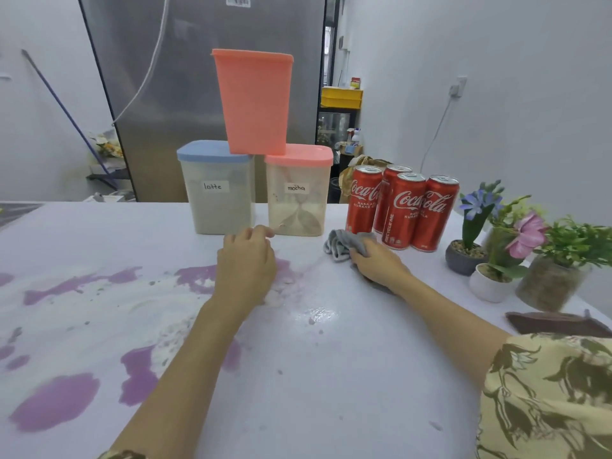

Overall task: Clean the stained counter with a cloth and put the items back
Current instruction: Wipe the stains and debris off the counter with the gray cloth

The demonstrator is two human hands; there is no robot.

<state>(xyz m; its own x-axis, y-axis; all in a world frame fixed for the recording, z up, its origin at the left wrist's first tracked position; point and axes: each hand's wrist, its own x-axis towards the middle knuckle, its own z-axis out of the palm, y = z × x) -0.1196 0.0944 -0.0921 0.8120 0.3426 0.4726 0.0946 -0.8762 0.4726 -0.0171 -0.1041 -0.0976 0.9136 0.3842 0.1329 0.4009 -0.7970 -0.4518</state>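
The white counter (331,376) carries purple stains (56,402) and white powder across its left and middle. My right hand (377,263) grips a crumpled grey cloth (344,245) on the counter, just in front of the cola cans (402,208). My left hand (246,260) hovers over a stain with fingers loosely curled, holding nothing, near the base of the containers. A blue-lidded "latte" container (217,190) and a pink-lidded "mocha" container (298,190) stand at the back. An opaque pink container (253,101) is stacked on top of both.
Several red cola cans stand right of the containers. Small potted plants (490,250) and flowers crowd the right edge. A dark flat object (556,323) lies near my right sleeve. A steel fridge (198,77) rises behind the counter.
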